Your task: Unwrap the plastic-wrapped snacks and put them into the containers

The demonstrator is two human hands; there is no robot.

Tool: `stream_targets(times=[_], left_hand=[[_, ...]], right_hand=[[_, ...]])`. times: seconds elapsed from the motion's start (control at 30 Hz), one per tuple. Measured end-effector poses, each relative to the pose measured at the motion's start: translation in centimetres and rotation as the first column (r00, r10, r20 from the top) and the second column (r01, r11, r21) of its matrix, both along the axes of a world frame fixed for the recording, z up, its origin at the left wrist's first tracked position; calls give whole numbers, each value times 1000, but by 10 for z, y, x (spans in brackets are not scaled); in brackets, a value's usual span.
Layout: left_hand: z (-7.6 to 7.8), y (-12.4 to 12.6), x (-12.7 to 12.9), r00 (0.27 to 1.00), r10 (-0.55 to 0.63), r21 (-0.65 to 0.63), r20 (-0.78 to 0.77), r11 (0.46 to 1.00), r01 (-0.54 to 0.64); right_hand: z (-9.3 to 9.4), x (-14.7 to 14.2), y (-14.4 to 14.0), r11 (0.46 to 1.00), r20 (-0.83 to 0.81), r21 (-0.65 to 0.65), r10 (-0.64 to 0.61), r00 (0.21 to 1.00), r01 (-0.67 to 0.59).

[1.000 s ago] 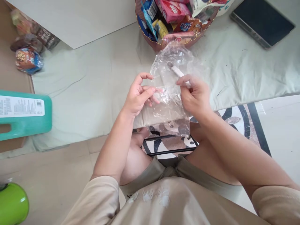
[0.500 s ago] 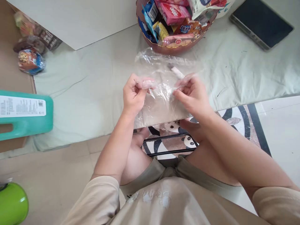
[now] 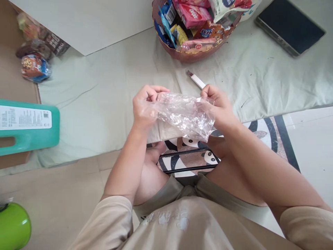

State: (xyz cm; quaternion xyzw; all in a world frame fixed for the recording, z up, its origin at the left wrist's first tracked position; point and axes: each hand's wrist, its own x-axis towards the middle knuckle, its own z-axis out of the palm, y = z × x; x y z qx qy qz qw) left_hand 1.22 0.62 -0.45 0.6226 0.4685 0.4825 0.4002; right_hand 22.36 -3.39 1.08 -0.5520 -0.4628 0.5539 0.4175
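The shirt [image 3: 208,229] is a plain beige, soft and creased across the front, with a line of pale, raised lettering [image 3: 179,222] on the chest — too warped to read. Its short sleeves [image 3: 110,218] are wide and loose, in the same beige. The shorts [image 3: 229,194] are a greyer olive — small dark marks [image 3: 143,218] on the left leg. Left hand [image 3: 145,106] and right hand [image 3: 218,104] are bare.

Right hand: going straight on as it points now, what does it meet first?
Besides the film in its grip, the right hand would probably meet the white stick just past its fingers; depth is unclear, so it might pass above.
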Motion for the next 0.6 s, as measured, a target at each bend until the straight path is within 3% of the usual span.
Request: stream_targets(times=[0.1, 0.17, 0.23, 0.33, 0.47, 0.6], left_hand=[[4, -2, -3, 976, -95, -91, 197, 989, 115], [8, -4, -3, 942, -175, -191, 286, 953, 236], [12, -7, -1, 925, -224, -287, 308, 905, 314], [15, -10, 1, 935, -224, -373, 274, 872, 319], [11, -9, 0, 965, -194, -243, 179, 941, 234], [11, -7, -5, 974, -158, -133, 161, 975, 180]], right_hand=[[3, 0, -2, 998, -43, -58, 38, 998, -41], [7, 0, -5, 997, -82, -51, 50, 995, -54], [11, -1, -7, 998, -143, -37, 52, 988, -58], [15, -1, -7, 997, -172, -66, 20, 985, -32], [14, 4, -4, 996, -59, -88, -13, 998, 8], [9, 9, -2, 1000, -138, 16, 2, 990, 0]])
